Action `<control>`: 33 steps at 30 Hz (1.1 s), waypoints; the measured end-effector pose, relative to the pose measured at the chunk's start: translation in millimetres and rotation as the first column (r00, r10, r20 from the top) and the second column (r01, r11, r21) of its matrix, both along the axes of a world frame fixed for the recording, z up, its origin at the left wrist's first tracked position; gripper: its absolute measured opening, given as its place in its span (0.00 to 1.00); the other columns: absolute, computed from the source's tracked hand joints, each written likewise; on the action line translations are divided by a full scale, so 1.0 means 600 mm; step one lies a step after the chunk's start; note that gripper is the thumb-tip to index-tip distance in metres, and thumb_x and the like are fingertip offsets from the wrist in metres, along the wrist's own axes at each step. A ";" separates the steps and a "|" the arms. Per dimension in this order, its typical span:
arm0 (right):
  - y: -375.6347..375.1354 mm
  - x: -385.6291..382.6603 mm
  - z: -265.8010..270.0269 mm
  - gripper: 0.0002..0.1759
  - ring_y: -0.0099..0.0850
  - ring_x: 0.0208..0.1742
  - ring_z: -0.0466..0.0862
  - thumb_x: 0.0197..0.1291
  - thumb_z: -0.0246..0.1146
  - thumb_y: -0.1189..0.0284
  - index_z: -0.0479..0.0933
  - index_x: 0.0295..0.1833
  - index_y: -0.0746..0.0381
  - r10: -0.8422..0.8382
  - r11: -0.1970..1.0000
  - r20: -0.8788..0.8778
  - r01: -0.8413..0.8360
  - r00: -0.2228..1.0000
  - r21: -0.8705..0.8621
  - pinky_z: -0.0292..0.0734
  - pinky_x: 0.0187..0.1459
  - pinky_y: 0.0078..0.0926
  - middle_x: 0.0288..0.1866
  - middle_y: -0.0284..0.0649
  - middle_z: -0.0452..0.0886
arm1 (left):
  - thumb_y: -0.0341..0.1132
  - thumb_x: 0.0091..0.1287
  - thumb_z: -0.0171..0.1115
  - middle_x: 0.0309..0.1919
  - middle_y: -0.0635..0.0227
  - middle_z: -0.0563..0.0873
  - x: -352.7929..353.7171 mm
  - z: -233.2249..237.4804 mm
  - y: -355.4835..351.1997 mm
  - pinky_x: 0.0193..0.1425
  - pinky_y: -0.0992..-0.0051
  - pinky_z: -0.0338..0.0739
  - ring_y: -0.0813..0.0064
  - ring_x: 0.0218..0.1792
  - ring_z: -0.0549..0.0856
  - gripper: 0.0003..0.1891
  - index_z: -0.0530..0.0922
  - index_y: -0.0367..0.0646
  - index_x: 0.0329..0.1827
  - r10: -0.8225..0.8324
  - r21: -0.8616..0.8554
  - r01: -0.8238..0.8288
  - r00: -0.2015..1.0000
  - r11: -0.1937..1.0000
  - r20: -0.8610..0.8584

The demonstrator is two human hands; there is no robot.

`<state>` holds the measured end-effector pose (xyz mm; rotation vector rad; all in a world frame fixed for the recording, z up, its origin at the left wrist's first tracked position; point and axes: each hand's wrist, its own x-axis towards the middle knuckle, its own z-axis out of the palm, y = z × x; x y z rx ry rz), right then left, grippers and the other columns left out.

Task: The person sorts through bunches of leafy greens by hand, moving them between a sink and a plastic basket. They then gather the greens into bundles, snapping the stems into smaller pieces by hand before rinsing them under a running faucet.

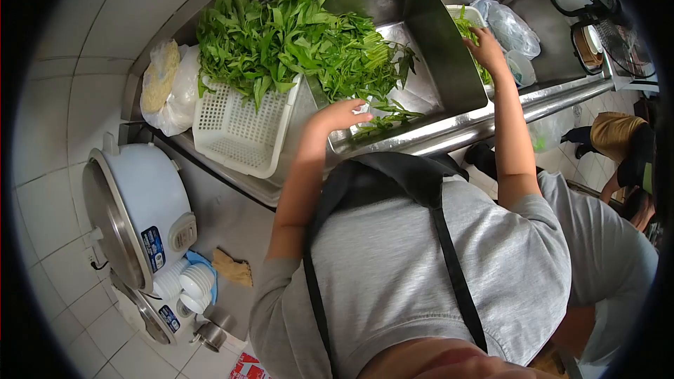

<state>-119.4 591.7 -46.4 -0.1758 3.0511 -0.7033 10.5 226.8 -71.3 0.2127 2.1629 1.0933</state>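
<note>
A large heap of leafy green vegetables [281, 42] rests over a white perforated basket [239, 119] and spills into the left sink basin [421, 63]. My left hand [340, 116] is at the basin's near edge, fingers stretched out and apart, beside a few loose green stems [386, 119]. Over on the right, my right hand [486, 49] reaches above a second white basket [456, 10] holding more greens [483, 74]. Its fingers are spread at the leaves, and I see nothing gripped in them.
A clear plastic bag [509, 24] and a plastic tub [521, 67] lie in the right basin. Left of the basket stands a bag with yellowish contents [161, 84]. A large rice cooker [151, 196] and stacked white bowls [196, 282] are at lower left. Another person [621, 147] is at far right.
</note>
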 end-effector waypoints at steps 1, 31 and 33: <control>0.017 0.005 0.001 0.28 0.48 0.54 0.71 0.53 0.61 0.61 0.68 0.57 0.63 -0.055 0.998 -0.005 0.055 0.998 0.003 0.66 0.55 0.37 0.53 0.53 0.69 | 0.54 0.55 0.58 0.50 0.48 0.75 -0.022 -0.011 0.013 0.54 0.69 0.70 0.55 0.51 0.76 0.34 0.69 0.34 0.55 -0.063 -0.055 0.064 0.998 0.996 0.020; 0.067 0.165 -0.006 0.13 0.39 0.45 0.75 0.51 0.57 0.82 0.76 0.44 0.64 -0.233 0.968 -0.163 0.213 0.959 -0.132 0.70 0.47 0.31 0.44 0.47 0.71 | 0.43 0.41 0.72 0.44 0.64 0.72 -0.357 -0.358 0.115 0.59 0.68 0.57 0.66 0.50 0.69 0.29 0.73 0.45 0.47 -0.107 -0.577 -0.307 0.813 0.757 -0.572; 0.068 0.163 -0.007 0.12 0.39 0.45 0.75 0.50 0.57 0.83 0.76 0.43 0.64 -0.249 0.962 -0.171 0.223 0.953 -0.158 0.70 0.46 0.30 0.42 0.46 0.71 | 0.40 0.41 0.72 0.47 0.64 0.72 -0.345 -0.348 0.097 0.61 0.66 0.57 0.65 0.53 0.68 0.28 0.72 0.44 0.47 -0.041 -0.496 -0.366 0.771 0.787 -0.635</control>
